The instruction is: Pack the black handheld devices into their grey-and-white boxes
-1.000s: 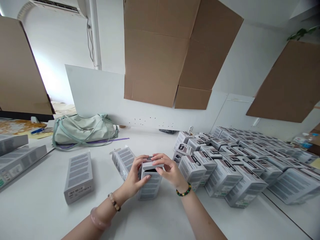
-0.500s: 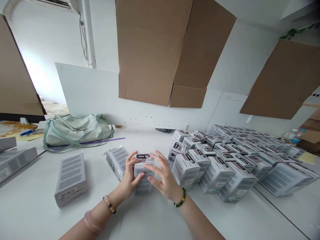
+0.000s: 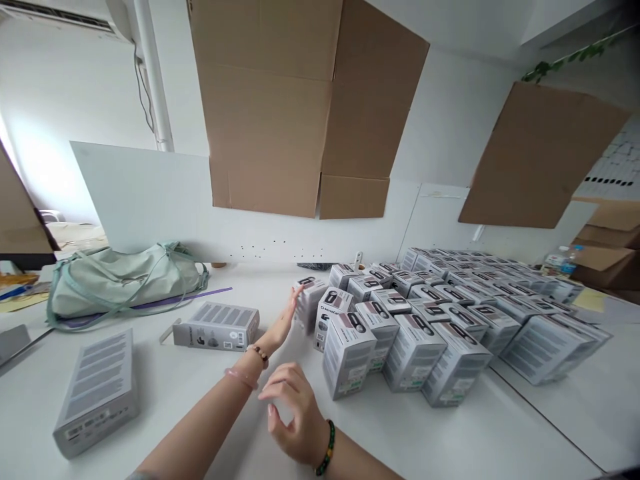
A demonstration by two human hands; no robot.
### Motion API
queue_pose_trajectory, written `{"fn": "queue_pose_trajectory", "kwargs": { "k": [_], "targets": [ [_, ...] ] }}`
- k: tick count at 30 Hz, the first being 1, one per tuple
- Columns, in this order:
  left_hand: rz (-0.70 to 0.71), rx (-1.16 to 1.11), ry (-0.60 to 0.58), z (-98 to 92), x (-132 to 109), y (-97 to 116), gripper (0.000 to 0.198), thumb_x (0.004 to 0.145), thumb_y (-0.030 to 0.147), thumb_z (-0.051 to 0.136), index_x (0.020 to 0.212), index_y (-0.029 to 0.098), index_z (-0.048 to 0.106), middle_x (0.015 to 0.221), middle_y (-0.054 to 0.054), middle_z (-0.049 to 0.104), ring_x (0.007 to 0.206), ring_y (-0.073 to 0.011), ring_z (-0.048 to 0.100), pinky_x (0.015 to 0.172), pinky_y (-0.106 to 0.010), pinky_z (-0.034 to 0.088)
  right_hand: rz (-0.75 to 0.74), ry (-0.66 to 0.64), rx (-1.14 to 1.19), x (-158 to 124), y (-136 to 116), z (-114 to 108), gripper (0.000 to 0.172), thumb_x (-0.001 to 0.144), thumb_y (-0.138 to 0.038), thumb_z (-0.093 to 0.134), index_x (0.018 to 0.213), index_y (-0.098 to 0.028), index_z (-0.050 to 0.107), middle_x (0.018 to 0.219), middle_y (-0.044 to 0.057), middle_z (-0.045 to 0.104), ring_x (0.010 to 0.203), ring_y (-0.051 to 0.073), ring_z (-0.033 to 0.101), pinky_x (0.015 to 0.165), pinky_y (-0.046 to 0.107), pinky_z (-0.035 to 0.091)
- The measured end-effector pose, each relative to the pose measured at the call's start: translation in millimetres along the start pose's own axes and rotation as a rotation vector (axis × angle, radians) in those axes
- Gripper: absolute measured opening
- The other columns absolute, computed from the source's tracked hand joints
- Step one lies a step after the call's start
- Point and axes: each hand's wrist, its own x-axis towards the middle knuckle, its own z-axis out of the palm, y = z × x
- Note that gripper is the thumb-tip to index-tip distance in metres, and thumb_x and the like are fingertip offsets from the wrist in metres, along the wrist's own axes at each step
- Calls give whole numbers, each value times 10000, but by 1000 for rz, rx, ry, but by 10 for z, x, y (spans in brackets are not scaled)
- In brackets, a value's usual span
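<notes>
The white surface [image 3: 480, 433] holds many grey boxes [image 3: 413, 353] in tight rows, and a few more lie apart on the left. My left grip [image 3: 280, 327] is open, fingers by a box [image 3: 310, 303] at the row's end. My right grip [image 3: 293, 417] is open and holds nothing.

The carton [image 3: 310, 303] now stands by the stack [image 3: 413, 353], right hand [image 3: 290, 413] off.

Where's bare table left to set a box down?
Bare table runs along the front of the box rows, right of the right hand. Another patch lies between the long box and the flat box. Crowded: the rows themselves, and by the left hand at their corner.
</notes>
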Motion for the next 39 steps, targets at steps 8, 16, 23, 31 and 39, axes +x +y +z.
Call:
{"fn": "queue_pose_trajectory", "kwargs": {
  "k": [8, 16, 23, 31, 39],
  "targets": [
    [-29, 260, 23, -1043, -127, 365, 343, 935, 427, 433, 987, 258, 727, 1347, -63, 631, 1243, -278, 588, 1059, -458, 453, 98, -93, 44, -61, -12, 11, 227, 773, -57, 438, 877, -220, 557, 763, 27, 596, 758, 192, 551, 695, 321, 493],
    [-368, 792, 619, -3461, -535, 641, 268, 819, 287, 568, 1026, 117, 576, 1368, -126, 505, 1433, -456, 252, 1112, -676, 203, -72, -243, 89, -140, -32, 163, 312, 679, 31, 459, 838, -225, 540, 680, 9, 601, 695, 177, 534, 600, 261, 477],
    [-566, 870, 764, -3554, -1457, 487, 222, 782, 337, 587, 926, 176, 534, 1424, -121, 437, 1472, -440, 144, 961, -538, 499, -117, -230, 49, -183, 71, 229, 324, 671, 47, 456, 812, -235, 533, 642, -2, 597, 662, 173, 525, 587, 258, 489],
    [-757, 847, 793, -3644, -1068, 600, 596, 667, 346, 727, 1180, 118, 526, 1284, -169, 508, 1297, -602, 346, 935, -791, 328, -79, -226, 71, -203, 121, 203, 285, 713, 20, 467, 822, -230, 551, 659, 7, 595, 678, 186, 536, 582, 271, 481],
    [-297, 713, 763, -1996, -1198, 862, 912, 701, 432, 739, 1438, 176, 266, 1302, -176, 362, 1316, -438, 347, 1062, -647, 375, 238, -235, 274, -108, 74, 2, 270, 869, -196, 572, 1129, -267, 561, 988, 71, 635, 910, 225, 626, 779, 335, 551]
  ]
}}
